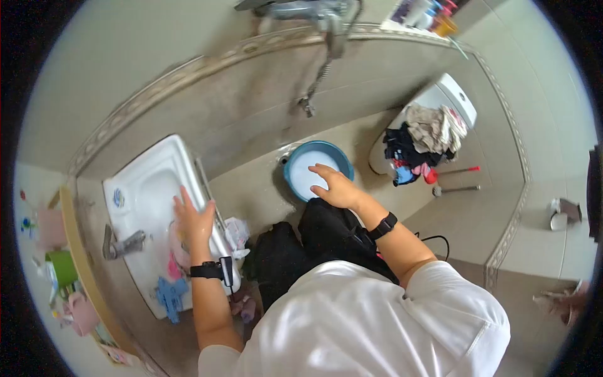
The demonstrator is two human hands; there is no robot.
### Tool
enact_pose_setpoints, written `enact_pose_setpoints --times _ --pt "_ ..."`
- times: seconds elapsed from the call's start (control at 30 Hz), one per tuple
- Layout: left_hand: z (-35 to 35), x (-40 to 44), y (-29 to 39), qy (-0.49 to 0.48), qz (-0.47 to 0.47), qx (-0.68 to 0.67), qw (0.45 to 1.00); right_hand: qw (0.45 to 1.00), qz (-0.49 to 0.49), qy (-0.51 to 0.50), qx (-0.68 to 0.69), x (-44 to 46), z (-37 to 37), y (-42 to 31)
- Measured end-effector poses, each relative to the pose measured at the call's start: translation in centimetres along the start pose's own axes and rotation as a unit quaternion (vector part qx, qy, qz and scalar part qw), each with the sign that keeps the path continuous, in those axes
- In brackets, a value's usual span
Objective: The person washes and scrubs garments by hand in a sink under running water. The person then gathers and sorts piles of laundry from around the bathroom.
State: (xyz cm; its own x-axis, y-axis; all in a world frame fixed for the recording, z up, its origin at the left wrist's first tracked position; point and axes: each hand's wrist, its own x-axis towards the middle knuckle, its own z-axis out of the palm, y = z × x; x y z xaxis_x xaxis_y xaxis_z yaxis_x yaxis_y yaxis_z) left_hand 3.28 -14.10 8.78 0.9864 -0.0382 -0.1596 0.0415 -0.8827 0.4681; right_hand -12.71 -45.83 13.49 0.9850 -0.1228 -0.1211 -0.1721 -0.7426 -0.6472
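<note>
My left hand (193, 220) is over the right side of the white sink (141, 166), its fingers spread and nothing in them. Close to its wrist, a pink cloth (176, 254) and a blue cloth (169, 296) lie in and over the front of the sink. A blue basin (347, 164) stands on the floor, holding whitish, cloudy water (309, 168). My right hand (336, 187) is above the near right part of this basin, fingers apart and holding nothing. Whether either hand touches the surface below it cannot be made out.
A toilet (447, 103) at the right bears a pile of dark and beige clothes (433, 132). A plunger (433, 176) and a brush (458, 188) are beside it. On the wall are a shower mixer (301, 11) and a tap (307, 107). A faucet (122, 243) stands on the sink.
</note>
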Motion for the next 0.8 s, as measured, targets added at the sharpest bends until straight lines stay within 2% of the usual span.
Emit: enact_pose_setpoints --times 0.07,0.13,0.2,0.27,0.3,0.37,0.47,0.6,0.63,0.7,0.8 --pt "1.8 -0.3 3.4 0.007 0.150 -0.091 0.984 0.997 0.055 0.041 0.037 -1.5 -0.5 1.7" --pt "4.1 -0.9 8.6 -0.075 0.207 -0.218 0.951 0.993 0.088 0.056 0.061 -2.9 -2.0 1.8" --pt "6.0 -2.5 13.8 -0.205 0.243 -0.339 0.885 0.987 0.119 0.074 0.084 -4.3 -3.0 2.6" --pt "7.1 -5.1 19.2 -0.294 0.230 -0.368 0.852 0.980 0.123 0.114 0.107 -5.8 -4.0 4.5" --pt "8.0 -6.2 21.5 -0.301 0.237 -0.366 0.848 0.978 0.129 0.122 0.107 -6.7 -4.7 5.6" --pt "9.7 -8.2 25.5 -0.433 0.163 -0.424 0.779 0.963 0.174 0.180 0.099 -8.9 -6.6 8.0" --pt "11.7 -10.6 30.6 -0.500 0.152 -0.425 0.739 0.946 0.192 0.243 0.094 -12.4 -10.8 12.2" --pt "14.0 -13.5 37.0 -0.535 0.130 -0.391 0.737 0.909 0.244 0.335 0.033 -15.7 -17.4 18.2" --pt "14.8 -14.0 38.5 -0.535 0.133 -0.386 0.740 0.889 0.238 0.379 0.101 -16.5 -18.7 21.1" --pt "16.8 -14.8 41.7 -0.542 0.134 -0.365 0.745 0.868 0.296 0.399 -0.012 -17.2 -23.1 24.2" --pt "20.7 -16.0 46.8 -0.539 0.112 -0.349 0.758 0.825 0.393 0.377 -0.151 -16.0 -29.8 30.1"
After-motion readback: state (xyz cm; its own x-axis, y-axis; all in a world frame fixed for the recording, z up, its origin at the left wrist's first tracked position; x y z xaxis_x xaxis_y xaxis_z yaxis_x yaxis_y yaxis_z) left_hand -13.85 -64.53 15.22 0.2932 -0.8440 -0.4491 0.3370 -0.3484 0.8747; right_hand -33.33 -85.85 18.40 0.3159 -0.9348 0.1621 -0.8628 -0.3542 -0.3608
